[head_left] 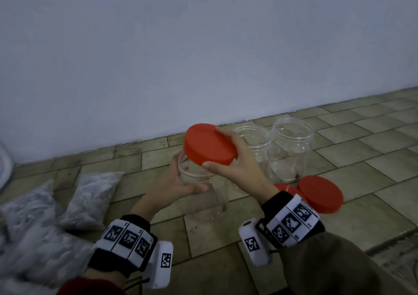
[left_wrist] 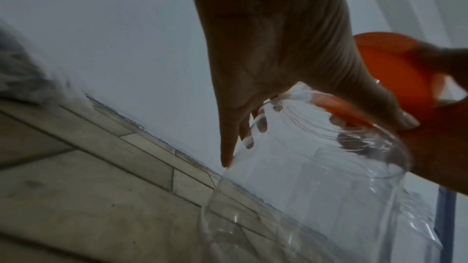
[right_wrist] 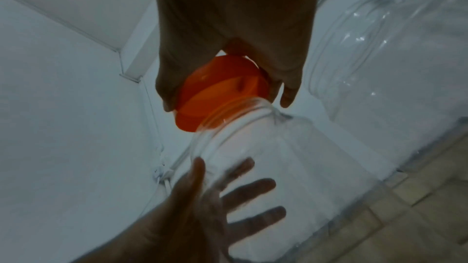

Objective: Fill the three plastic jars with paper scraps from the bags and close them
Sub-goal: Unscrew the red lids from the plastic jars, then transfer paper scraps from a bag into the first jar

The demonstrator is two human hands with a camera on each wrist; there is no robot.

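My left hand (head_left: 181, 181) grips the neck of a clear, empty plastic jar (head_left: 210, 202) that stands on the tiled floor, thumb in front and fingers behind (left_wrist: 253, 127). My right hand (head_left: 235, 159) holds a red lid (head_left: 209, 144) by its rim, tilted, just above the jar's open mouth (right_wrist: 228, 115). Two more clear jars (head_left: 255, 141) (head_left: 291, 150) stand open farther back near the wall. Two other red lids (head_left: 320, 194) (head_left: 287, 189) lie on the floor at the right. Bags of grey paper scraps (head_left: 90, 199) lie at the left.
A pale wall (head_left: 203, 57) rises just behind the jars. The floor is beige tile (head_left: 362, 154). More bags of scraps (head_left: 29, 238) pile up at the lower left. A white rounded object (head_left: 4, 161) shows at the far left edge.
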